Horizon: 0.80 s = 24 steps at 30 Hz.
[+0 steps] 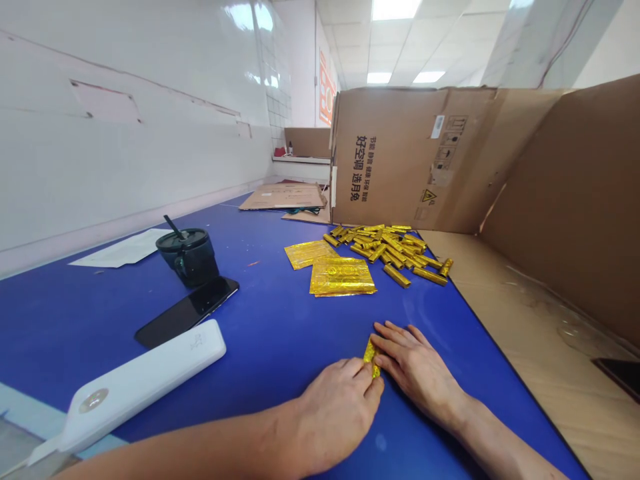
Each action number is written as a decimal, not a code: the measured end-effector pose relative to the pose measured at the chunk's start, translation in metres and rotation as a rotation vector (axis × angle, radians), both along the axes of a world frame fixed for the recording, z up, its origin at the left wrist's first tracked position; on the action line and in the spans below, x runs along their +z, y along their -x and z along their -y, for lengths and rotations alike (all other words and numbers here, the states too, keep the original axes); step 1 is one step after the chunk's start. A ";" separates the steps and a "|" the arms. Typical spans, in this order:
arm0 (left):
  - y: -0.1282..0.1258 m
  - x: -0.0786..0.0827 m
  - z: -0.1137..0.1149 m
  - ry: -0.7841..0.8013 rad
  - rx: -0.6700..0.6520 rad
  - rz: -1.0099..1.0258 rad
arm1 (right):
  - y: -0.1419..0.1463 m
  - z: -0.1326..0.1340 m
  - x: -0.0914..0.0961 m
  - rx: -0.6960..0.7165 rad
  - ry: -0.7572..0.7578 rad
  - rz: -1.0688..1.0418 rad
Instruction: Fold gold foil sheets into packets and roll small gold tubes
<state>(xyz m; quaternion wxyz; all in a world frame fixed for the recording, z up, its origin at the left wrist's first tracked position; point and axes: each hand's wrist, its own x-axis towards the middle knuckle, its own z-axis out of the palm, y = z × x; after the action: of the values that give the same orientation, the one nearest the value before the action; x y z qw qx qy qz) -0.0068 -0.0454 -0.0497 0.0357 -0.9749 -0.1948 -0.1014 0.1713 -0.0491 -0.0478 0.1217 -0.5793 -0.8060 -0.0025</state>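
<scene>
A narrow folded or rolled piece of gold foil paper (370,353) lies on the blue table between my hands. My left hand (340,407) is closed over its near end, fingers curled and pressed together. My right hand (417,367) lies low on the table with its fingers stretched out. Its thumb and index fingertip touch the right side of the foil, and part of the foil is hidden under the fingers. Beyond my hands lie a flat stack of gold foil sheets (343,277) and a heap of rolled gold foil tubes (395,247).
To the left are a white elongated device (145,377), a black phone (190,310), a dark lidded mug (190,257) and white paper (123,248). A large cardboard box (400,160) stands at the back right. Flat cardboard (283,196) lies farther back beside the wall.
</scene>
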 end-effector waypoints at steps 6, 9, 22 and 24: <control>0.001 0.001 0.003 0.042 0.052 0.017 | -0.001 -0.001 0.001 0.009 0.023 0.002; 0.002 -0.002 0.003 0.012 0.003 0.019 | -0.004 -0.001 -0.001 -0.001 0.063 -0.004; 0.002 -0.004 0.002 -0.086 -0.040 -0.028 | -0.011 -0.028 0.001 -0.190 0.264 -0.089; 0.003 -0.003 0.003 -0.078 -0.033 -0.033 | -0.009 -0.029 0.003 -0.214 0.280 -0.083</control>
<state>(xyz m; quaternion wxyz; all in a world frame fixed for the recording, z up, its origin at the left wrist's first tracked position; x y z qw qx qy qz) -0.0096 -0.0481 -0.0523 0.0752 -0.9774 -0.1741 -0.0935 0.1808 -0.0197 -0.0452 0.0723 -0.6726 -0.7265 0.1206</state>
